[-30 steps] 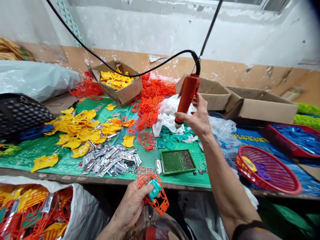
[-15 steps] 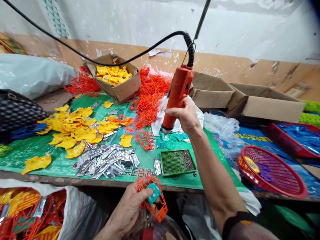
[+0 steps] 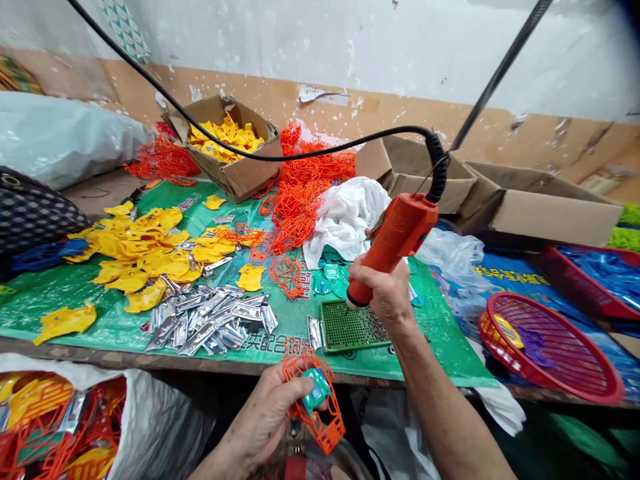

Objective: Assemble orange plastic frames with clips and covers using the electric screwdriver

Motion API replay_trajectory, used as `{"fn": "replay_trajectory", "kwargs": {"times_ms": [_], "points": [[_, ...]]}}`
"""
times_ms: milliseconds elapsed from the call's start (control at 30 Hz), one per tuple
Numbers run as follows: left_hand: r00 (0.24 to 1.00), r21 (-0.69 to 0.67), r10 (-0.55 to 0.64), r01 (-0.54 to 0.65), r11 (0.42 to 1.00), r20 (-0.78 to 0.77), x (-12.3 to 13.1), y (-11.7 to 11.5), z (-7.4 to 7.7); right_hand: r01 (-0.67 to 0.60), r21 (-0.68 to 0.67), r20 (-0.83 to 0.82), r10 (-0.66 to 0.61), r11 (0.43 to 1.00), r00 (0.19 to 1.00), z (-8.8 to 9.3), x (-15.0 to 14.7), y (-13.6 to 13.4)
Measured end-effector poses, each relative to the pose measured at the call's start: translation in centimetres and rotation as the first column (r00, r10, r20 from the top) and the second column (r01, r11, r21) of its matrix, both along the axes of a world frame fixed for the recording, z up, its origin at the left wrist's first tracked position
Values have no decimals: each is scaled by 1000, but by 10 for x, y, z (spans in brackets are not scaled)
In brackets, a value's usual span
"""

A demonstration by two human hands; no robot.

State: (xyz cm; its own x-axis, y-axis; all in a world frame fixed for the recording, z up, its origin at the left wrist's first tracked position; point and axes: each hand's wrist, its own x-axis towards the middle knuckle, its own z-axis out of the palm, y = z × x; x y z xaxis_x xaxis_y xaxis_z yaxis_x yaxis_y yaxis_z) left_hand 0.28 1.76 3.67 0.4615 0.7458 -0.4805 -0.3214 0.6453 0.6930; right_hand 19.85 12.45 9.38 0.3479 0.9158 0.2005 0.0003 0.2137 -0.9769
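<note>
My left hand (image 3: 265, 420) is closed around an orange plastic cage piece (image 3: 315, 400) with a teal part set inside it, held below the table's front edge. My right hand (image 3: 383, 290) grips an orange electric screwdriver (image 3: 393, 243) that hangs from a black coiled cable (image 3: 435, 167). The tool's tip points down at the near left part of a green screw tray (image 3: 350, 327) lying on the green mat. Teal parts (image 3: 330, 277) lie just behind the tray.
Yellow plastic pieces (image 3: 140, 247), silver metal strips (image 3: 210, 323) and orange cages (image 3: 300, 193) cover the green mat (image 3: 75, 287). Cardboard boxes (image 3: 235, 167) stand at the back. A red basket (image 3: 550, 347) sits at the right, and a white bag of finished pieces (image 3: 60, 420) at the lower left.
My right hand has brought the screwdriver down and toward me, from above the teal parts to the green screw tray. My left hand has kept the orange cage piece nearly still.
</note>
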Motion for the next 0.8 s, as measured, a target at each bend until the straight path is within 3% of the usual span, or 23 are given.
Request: {"fn": "replay_trajectory", "kwargs": {"times_ms": [267, 533, 800], "points": [[1000, 37, -16, 15, 999, 15, 0, -1, -2, 80, 33, 32, -81, 996, 996, -11, -2, -1], [998, -3, -15, 16, 1000, 55, -1, -1, -2, 197, 46, 31, -198, 979, 980, -10, 3, 0], [1000, 16, -12, 12, 1000, 23, -1, -1, -1, 181, 50, 17, -182, 982, 983, -15, 7, -2]]}}
